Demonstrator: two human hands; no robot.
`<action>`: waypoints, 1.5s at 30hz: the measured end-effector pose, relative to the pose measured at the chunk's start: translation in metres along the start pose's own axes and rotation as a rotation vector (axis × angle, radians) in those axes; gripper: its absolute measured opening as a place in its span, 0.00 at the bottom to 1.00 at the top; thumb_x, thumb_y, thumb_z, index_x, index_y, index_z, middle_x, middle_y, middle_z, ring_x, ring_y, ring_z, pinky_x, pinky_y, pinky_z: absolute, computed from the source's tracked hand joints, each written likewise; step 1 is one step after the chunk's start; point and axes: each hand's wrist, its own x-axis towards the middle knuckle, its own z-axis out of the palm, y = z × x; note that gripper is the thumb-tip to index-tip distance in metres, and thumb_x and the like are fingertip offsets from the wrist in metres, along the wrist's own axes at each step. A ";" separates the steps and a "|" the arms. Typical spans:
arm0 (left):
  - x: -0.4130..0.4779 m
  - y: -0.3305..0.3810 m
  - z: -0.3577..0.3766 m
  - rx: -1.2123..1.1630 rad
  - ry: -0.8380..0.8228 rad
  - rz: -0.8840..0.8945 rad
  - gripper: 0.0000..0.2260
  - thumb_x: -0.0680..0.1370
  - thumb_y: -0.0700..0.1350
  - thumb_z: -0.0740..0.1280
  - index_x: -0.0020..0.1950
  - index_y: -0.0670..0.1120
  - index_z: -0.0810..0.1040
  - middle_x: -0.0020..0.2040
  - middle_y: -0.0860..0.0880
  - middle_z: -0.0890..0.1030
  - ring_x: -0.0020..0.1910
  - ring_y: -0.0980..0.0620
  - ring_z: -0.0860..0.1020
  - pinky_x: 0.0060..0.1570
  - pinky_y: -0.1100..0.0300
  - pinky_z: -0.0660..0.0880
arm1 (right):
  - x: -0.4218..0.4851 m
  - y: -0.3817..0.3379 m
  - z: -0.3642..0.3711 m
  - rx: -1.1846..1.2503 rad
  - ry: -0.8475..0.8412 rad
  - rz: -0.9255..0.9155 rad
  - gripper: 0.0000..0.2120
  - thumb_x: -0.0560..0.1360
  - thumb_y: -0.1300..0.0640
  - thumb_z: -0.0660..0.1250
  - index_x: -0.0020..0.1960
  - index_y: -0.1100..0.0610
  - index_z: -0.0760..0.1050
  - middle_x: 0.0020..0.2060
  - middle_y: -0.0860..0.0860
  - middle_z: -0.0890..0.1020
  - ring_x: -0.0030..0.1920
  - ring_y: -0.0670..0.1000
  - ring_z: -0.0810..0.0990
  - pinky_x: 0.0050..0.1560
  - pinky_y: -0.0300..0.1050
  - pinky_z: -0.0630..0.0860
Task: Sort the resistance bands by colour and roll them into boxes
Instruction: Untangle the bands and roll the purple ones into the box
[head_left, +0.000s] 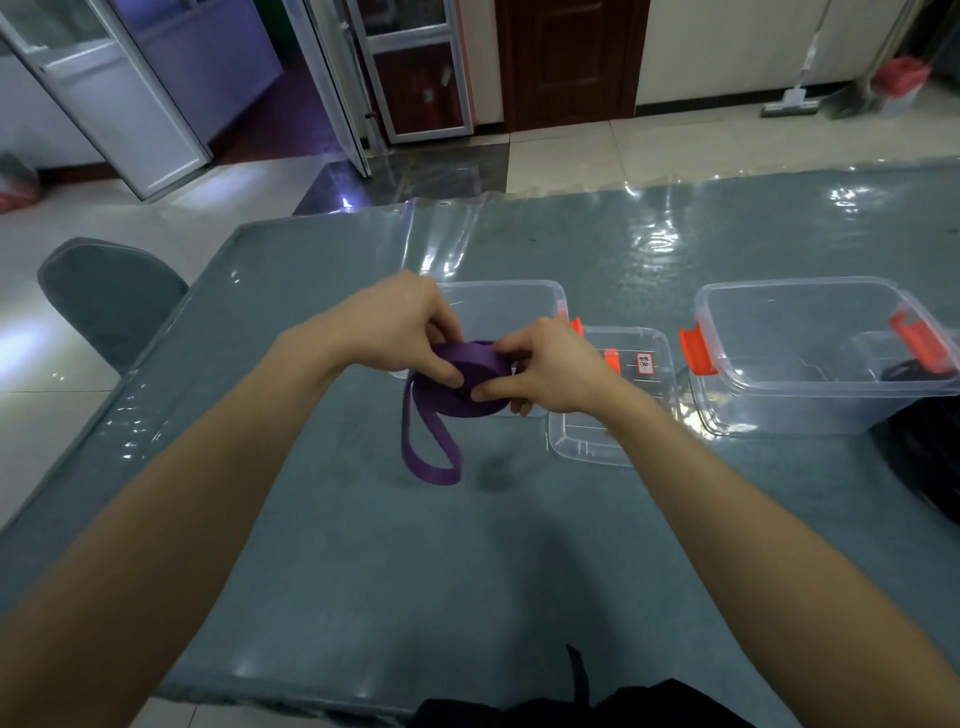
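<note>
Between my hands the purple band (467, 382) was mostly coiled: my left hand (400, 325) pinched the roll, my right hand (550, 364) pinched its other side, a tail still loose below. Far right of them, dark bands (914, 457), I judged, lay unrolled beside a clear box (805, 332).

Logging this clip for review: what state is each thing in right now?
purple resistance band: partly rolled, tail loop loose
left hand: grips the roll
right hand: pinches the roll
left box: open, lid off
right box: open, orange latches unclipped
lid: lying flat on the table
</note>
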 end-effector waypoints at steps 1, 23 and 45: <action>-0.003 -0.008 0.002 -0.133 0.011 -0.014 0.12 0.68 0.53 0.86 0.49 0.54 0.91 0.41 0.57 0.89 0.43 0.60 0.88 0.50 0.55 0.86 | -0.001 0.003 0.000 0.083 0.009 0.017 0.12 0.70 0.50 0.85 0.48 0.53 0.88 0.31 0.49 0.86 0.31 0.50 0.87 0.35 0.38 0.82; -0.014 -0.024 0.025 -0.338 0.010 -0.125 0.13 0.67 0.46 0.87 0.49 0.55 0.91 0.42 0.55 0.90 0.45 0.56 0.90 0.57 0.47 0.86 | -0.005 0.023 -0.007 0.389 0.012 0.072 0.17 0.67 0.41 0.85 0.52 0.43 0.87 0.50 0.46 0.90 0.28 0.57 0.85 0.22 0.42 0.66; -0.001 -0.001 -0.005 0.199 -0.065 -0.055 0.11 0.67 0.52 0.85 0.47 0.56 0.90 0.36 0.61 0.87 0.40 0.62 0.85 0.43 0.56 0.83 | 0.008 -0.002 0.008 -0.134 0.009 -0.139 0.12 0.74 0.46 0.80 0.55 0.48 0.84 0.40 0.43 0.87 0.28 0.43 0.85 0.33 0.36 0.78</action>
